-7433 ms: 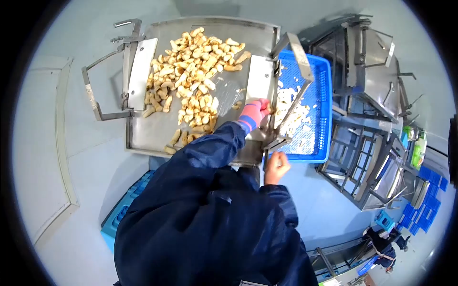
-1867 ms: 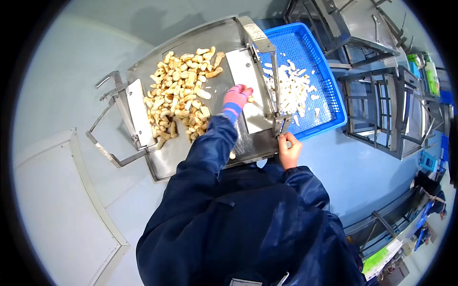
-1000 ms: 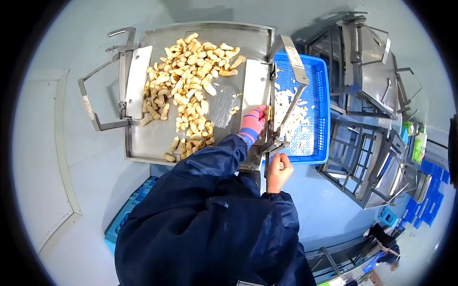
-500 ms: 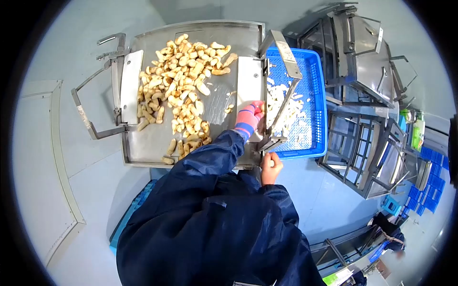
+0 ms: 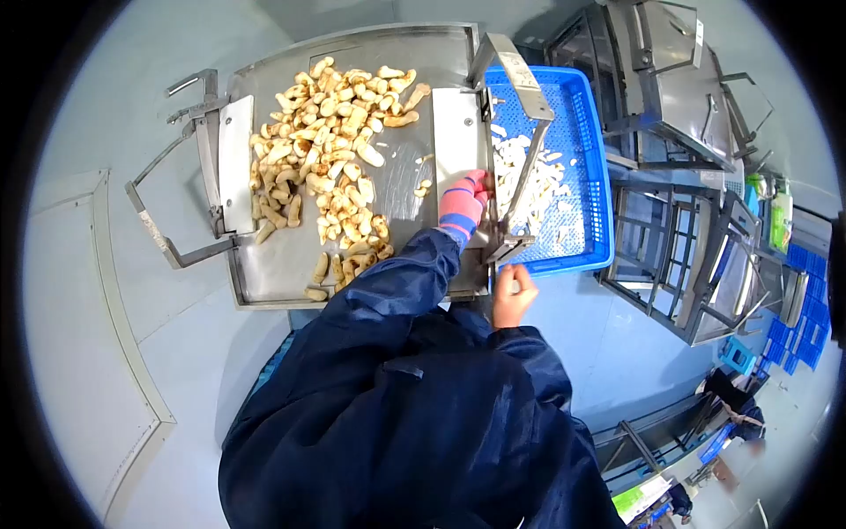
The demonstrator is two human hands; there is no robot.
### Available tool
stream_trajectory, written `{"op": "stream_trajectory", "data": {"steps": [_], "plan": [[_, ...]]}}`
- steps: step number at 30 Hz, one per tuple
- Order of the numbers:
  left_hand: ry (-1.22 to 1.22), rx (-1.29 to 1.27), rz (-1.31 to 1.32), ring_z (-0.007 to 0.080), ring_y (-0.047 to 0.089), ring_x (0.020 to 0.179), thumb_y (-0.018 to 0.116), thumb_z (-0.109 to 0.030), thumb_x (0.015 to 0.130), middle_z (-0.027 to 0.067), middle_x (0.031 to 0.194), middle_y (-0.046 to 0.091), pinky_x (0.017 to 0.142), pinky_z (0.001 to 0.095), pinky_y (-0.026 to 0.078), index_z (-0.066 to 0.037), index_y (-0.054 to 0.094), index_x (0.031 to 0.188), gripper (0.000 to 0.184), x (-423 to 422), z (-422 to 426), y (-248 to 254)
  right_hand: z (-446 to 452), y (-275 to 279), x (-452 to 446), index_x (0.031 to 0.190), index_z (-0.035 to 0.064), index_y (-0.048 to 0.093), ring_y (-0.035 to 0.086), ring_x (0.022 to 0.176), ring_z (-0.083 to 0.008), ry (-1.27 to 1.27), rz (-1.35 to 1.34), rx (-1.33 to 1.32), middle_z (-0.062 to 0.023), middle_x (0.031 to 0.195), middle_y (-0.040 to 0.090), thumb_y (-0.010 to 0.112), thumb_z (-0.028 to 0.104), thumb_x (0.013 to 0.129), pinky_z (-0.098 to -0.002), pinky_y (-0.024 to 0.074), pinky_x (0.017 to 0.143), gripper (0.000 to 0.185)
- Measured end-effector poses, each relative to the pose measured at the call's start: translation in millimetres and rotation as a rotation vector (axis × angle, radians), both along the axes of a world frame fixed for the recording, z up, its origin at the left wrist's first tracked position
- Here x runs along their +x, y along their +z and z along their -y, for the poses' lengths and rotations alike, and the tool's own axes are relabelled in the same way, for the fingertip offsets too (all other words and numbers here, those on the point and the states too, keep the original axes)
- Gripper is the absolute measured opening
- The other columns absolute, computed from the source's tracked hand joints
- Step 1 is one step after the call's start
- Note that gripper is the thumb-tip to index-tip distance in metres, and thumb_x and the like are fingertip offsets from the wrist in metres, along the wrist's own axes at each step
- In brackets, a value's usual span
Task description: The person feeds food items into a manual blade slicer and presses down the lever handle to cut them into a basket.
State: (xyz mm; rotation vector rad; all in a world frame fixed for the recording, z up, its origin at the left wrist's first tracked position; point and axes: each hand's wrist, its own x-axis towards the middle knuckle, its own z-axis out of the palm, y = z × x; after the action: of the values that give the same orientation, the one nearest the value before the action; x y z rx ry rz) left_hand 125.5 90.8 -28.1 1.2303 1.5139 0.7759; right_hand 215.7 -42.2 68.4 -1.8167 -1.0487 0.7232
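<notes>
My left hand (image 5: 464, 201), in a pink and blue striped glove, is closed at the white board (image 5: 457, 134) beside the metal blade frame (image 5: 520, 84). What its fingers hold is too small to make out. My bare right hand (image 5: 513, 295) is closed at the near end of the blade frame, around what looks like its handle. A pile of brown and cream mushroom-like pieces (image 5: 339, 132) lies on the steel tray table (image 5: 273, 271). Pale cut pieces (image 5: 529, 181) lie in the blue basket (image 5: 602, 207) beyond the blade.
A second blade frame with a white board (image 5: 235, 167) is fixed at the tray's left side. Steel stands (image 5: 687, 84) and a steel rack (image 5: 661, 256) are at the right. Far lower right, a person in dark clothes (image 5: 745, 410) is near blue crates (image 5: 797, 331).
The view has shifted slightly. My left hand stays at the white board, now slightly higher in view. My right hand remains by the blade's near end. The mushroom pile looks much the same.
</notes>
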Motion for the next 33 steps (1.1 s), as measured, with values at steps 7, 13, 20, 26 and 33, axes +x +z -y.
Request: {"op": "stream_trajectory", "data": {"steps": [7, 13, 20, 26, 33], "plan": [[0.038, 0.016, 0.006, 0.0206, 0.063, 0.085, 0.056, 0.002, 0.081, 0.0125, 0.094, 0.066, 0.077, 0.0285, 0.049, -0.001, 0.053, 0.116, 0.035, 4, 3, -15, -8, 15, 1, 0.061, -0.0014, 0.046, 0.035, 0.052, -0.0089, -0.035, -0.108, -0.034, -0.0087, 0.051, 0.04, 0.057, 0.005, 0.08, -0.0304, 0.0332, 0.047, 0.023], [0.068, -0.013, -0.056, 0.0243, 0.063, 0.09, 0.059, -0.011, 0.082, 0.0151, 0.098, 0.066, 0.08, 0.0309, 0.048, -0.001, 0.058, 0.111, 0.03, 3, -3, 4, 8, -29, 8, 0.063, -0.0009, 0.048, 0.039, 0.053, -0.0102, 0.046, 0.03, -0.002, -0.0104, 0.053, 0.041, 0.057, 0.006, 0.08, -0.0312, 0.0364, 0.049, 0.02], [0.24, -0.127, 0.367, 0.018, 0.062, 0.073, 0.057, -0.01, 0.084, 0.0109, 0.082, 0.065, 0.069, 0.0286, 0.049, -0.003, 0.061, 0.097, 0.016, 12, -14, 29, 5, -21, 5, 0.064, -0.0015, 0.051, 0.043, 0.053, -0.0103, 0.039, 0.009, 0.047, -0.0086, 0.054, 0.049, 0.055, 0.004, 0.079, -0.0304, 0.039, 0.052, 0.017], [-0.273, 0.315, -0.942, 0.0286, 0.053, 0.1, 0.063, -0.013, 0.07, 0.0119, 0.1, 0.057, 0.087, 0.0379, 0.043, -0.01, 0.061, 0.1, 0.03, -105, -37, 62, 7, -21, 9, 0.064, -0.0012, 0.051, 0.043, 0.051, -0.0123, 0.064, 0.017, -0.026, -0.0105, 0.054, 0.048, 0.057, 0.006, 0.079, -0.0307, 0.0388, 0.051, 0.018], [-0.36, 0.308, -0.761, 0.0264, 0.056, 0.091, 0.061, -0.023, 0.08, 0.0103, 0.098, 0.058, 0.082, 0.0375, 0.044, -0.01, 0.06, 0.104, 0.027, -177, -63, 32, 5, -17, 6, 0.062, -0.0004, 0.048, 0.039, 0.052, -0.0099, 0.028, -0.031, -0.035, -0.01, 0.052, 0.044, 0.058, 0.008, 0.08, -0.0305, 0.0374, 0.049, 0.022]]}}
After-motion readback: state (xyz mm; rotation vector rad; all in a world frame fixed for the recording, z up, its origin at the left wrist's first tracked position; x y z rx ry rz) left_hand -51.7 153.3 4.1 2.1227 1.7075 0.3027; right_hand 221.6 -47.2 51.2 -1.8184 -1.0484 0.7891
